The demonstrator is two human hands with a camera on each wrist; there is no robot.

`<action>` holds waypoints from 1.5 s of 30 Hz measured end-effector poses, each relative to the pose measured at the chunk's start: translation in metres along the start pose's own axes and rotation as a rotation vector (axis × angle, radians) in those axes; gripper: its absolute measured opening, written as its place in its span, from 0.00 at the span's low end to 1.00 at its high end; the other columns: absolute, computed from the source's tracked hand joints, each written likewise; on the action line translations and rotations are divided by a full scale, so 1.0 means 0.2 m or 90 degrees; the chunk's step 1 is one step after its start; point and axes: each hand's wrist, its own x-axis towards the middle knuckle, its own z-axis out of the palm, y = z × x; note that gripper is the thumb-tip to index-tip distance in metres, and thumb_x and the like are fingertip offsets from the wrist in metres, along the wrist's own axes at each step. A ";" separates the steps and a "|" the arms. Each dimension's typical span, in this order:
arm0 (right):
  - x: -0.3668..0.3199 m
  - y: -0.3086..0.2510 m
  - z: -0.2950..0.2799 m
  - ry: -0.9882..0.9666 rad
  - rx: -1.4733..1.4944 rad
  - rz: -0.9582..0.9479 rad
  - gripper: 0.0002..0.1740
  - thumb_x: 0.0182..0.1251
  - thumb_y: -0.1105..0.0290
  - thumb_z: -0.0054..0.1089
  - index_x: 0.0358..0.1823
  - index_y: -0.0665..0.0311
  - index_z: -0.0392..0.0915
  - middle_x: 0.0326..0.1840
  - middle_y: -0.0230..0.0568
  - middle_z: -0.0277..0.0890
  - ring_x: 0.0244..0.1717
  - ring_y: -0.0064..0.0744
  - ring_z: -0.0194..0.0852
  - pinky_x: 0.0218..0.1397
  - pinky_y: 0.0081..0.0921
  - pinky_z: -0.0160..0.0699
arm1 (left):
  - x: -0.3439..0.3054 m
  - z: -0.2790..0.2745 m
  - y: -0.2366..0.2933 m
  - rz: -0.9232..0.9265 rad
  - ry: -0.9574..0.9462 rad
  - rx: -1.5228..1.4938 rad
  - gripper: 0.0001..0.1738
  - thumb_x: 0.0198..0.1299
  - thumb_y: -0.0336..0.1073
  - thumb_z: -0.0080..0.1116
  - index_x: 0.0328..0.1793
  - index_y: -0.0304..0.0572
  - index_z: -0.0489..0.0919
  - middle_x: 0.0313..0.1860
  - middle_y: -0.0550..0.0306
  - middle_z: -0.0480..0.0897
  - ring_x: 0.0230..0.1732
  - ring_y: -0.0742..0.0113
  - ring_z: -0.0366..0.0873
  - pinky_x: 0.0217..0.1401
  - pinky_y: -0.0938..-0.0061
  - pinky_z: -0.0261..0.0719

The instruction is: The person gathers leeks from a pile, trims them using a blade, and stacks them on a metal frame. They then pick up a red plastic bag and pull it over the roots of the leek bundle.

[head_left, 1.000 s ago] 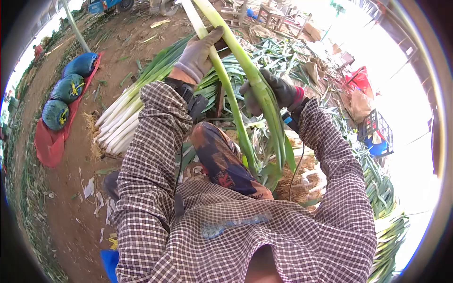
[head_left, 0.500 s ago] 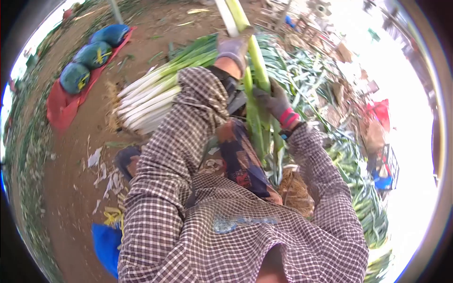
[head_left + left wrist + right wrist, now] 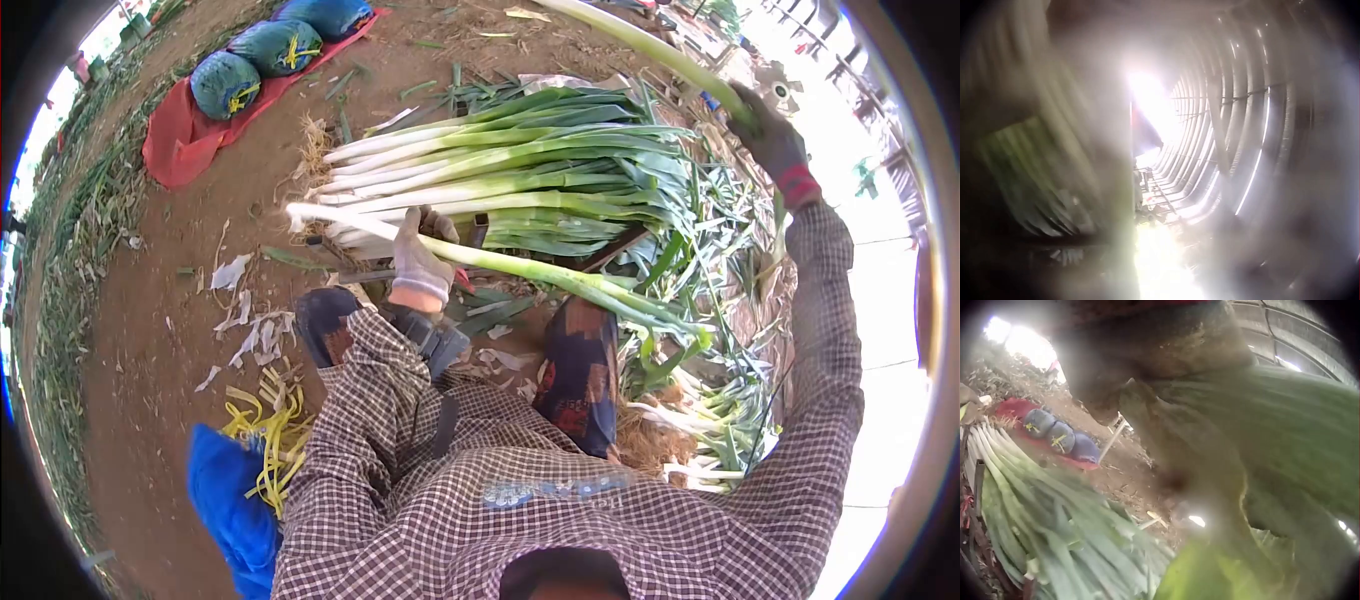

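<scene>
My gloved left hand (image 3: pixel 424 258) grips one long leek (image 3: pixel 520 267) around its pale stem, low in front of me. The white end of that leek points left and its leaves hang over to the right. Up at the far right, my gloved right hand (image 3: pixel 770 140) holds a second leek (image 3: pixel 650 45) by its green part, with the pale stem reaching away to the upper left. Its broad leaves (image 3: pixel 1285 419) fill much of the right wrist view. Beyond the left hand lies a pile of leeks (image 3: pixel 500 180), roots to the left. The left wrist view is blurred and washed out.
Three round bundles (image 3: pixel 275 48) sit on a red sheet (image 3: pixel 180 150) at the far left. Yellow strips (image 3: pixel 265 430) lie beside a blue cloth (image 3: pixel 225 500). Loose smaller leeks (image 3: pixel 700 430) lie beside my right knee, and leaf scraps (image 3: pixel 730 250) litter the ground at right.
The left hand held two leeks together while the right hand gripped their leaves. Now they are apart: the right hand has swung up and right with one, and the left has lowered the other.
</scene>
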 end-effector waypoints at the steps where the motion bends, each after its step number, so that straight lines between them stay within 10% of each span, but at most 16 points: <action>1: 0.11 -0.05 0.05 0.030 -0.023 -0.061 0.31 0.65 0.53 0.64 0.70 0.36 0.67 0.53 0.42 0.82 0.52 0.48 0.82 0.54 0.41 0.81 | -0.01 -0.01 0.00 0.018 0.008 -0.040 0.11 0.69 0.41 0.58 0.42 0.40 0.78 0.30 0.60 0.77 0.30 0.66 0.77 0.38 0.74 0.84; 11: 0.15 -1.01 1.13 -0.250 0.012 -0.324 0.32 0.59 0.56 0.66 0.67 0.48 0.72 0.46 0.44 0.79 0.48 0.48 0.79 0.52 0.42 0.78 | 0.10 -0.22 0.12 0.022 0.082 -0.087 0.14 0.64 0.37 0.61 0.51 0.38 0.78 0.42 0.56 0.76 0.45 0.60 0.77 0.58 0.63 0.82; 31: 0.18 -1.15 1.25 -0.199 0.083 -0.491 0.36 0.58 0.58 0.68 0.69 0.49 0.69 0.47 0.40 0.78 0.46 0.43 0.77 0.49 0.40 0.77 | 0.43 -0.04 0.61 0.059 -0.070 0.133 0.15 0.69 0.34 0.56 0.58 0.35 0.72 0.49 0.47 0.78 0.52 0.56 0.79 0.63 0.61 0.81; 36: 0.24 -1.20 1.20 -0.286 0.067 -0.457 0.28 0.62 0.55 0.65 0.64 0.52 0.75 0.55 0.41 0.77 0.52 0.44 0.75 0.57 0.41 0.75 | 0.50 -0.14 0.51 0.082 0.125 0.132 0.12 0.71 0.33 0.50 0.56 0.35 0.72 0.49 0.47 0.80 0.49 0.54 0.81 0.56 0.59 0.84; 38: 0.31 -1.28 1.15 -0.293 0.079 -0.441 0.20 0.64 0.53 0.63 0.52 0.54 0.83 0.49 0.40 0.80 0.51 0.45 0.77 0.55 0.41 0.76 | 0.45 -0.14 0.46 0.122 0.167 0.145 0.12 0.70 0.31 0.50 0.56 0.34 0.74 0.47 0.46 0.80 0.45 0.55 0.82 0.52 0.61 0.85; 39: 0.34 -1.35 1.15 -0.246 0.132 -0.427 0.19 0.63 0.53 0.64 0.49 0.55 0.84 0.47 0.40 0.80 0.49 0.44 0.77 0.53 0.41 0.77 | 0.43 -0.14 0.43 0.170 0.179 0.108 0.09 0.67 0.30 0.54 0.50 0.33 0.75 0.37 0.47 0.82 0.30 0.59 0.83 0.32 0.67 0.84; 41: 0.40 -1.53 1.17 -0.151 0.239 -0.395 0.17 0.63 0.52 0.64 0.44 0.55 0.86 0.43 0.40 0.81 0.46 0.43 0.79 0.50 0.40 0.79 | 0.41 -0.12 0.41 0.201 0.208 0.128 0.09 0.66 0.28 0.53 0.50 0.32 0.76 0.36 0.47 0.83 0.29 0.58 0.83 0.31 0.68 0.84; 45: 0.54 -2.01 1.33 -0.376 0.287 -0.321 0.21 0.64 0.44 0.57 0.43 0.50 0.86 0.45 0.40 0.85 0.48 0.45 0.82 0.52 0.40 0.78 | 0.39 -0.13 0.39 0.188 0.199 0.156 0.09 0.68 0.28 0.50 0.52 0.35 0.75 0.37 0.52 0.81 0.34 0.62 0.81 0.39 0.69 0.85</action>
